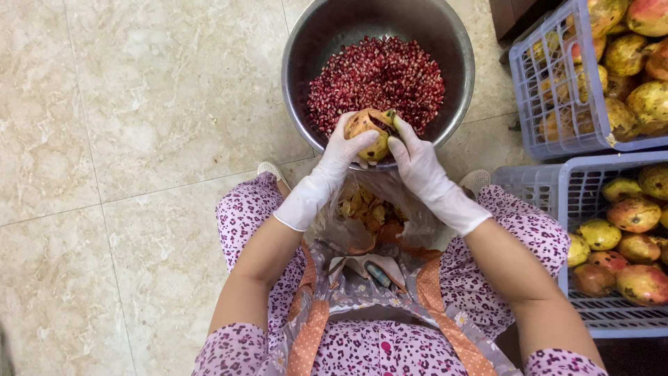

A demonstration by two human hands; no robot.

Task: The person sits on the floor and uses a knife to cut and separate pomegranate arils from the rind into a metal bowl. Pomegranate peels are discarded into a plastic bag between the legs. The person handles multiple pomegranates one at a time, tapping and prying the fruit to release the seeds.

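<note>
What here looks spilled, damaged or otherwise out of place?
Nothing stands out. The left hand and right hand hold a pomegranate over the steel bowl; the seeds stay inside it, peels lie in a plastic bag, and the crates stand upright.

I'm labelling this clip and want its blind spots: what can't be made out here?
Head view:
- pomegranate: far side hidden by left hand and right hand.
- steel bowl: top cut by frame edge.
- upper crate: cut by right edge.
- peel bag: contents partly hidden by the forearms.
</note>
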